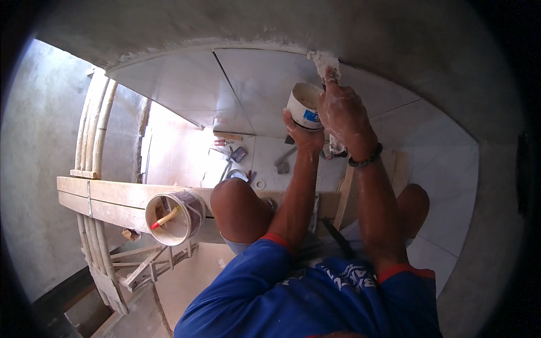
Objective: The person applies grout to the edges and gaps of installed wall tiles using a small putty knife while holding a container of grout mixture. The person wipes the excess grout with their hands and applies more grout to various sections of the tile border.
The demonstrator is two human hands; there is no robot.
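Right now the left hand (307,136) has its grip closed around the lower part of a small white tub (296,109) with a blue label (311,116) on its side, and the tub is tilted so that its open mouth shows, with pale material inside. Just beside the tub, on its right, is the right hand (345,112), smeared with white residue, its index finger stretched toward a patch of white paste (323,59); I cannot tell whether its grip is closed on a tool. That paste sits beyond the tub and slightly to its right, along the line where pale tiles (265,73) meet a grey wall (360,28). Below the right hand, a dark band (365,158) circles the wrist. Well to the left of the tub and nearer the person, a bucket (195,213) stands on a long wooden surface (112,198), and a brush (164,217) with a pale yellow, red-tipped handle lies across its mouth. Farther left of the tub, bamboo poles (96,124) rise beside the surface's end. Lower than the tub and to its left, assorted tools are scattered on the tiled floor, among them a grey hand tool (283,167) and a pale ring (256,185).
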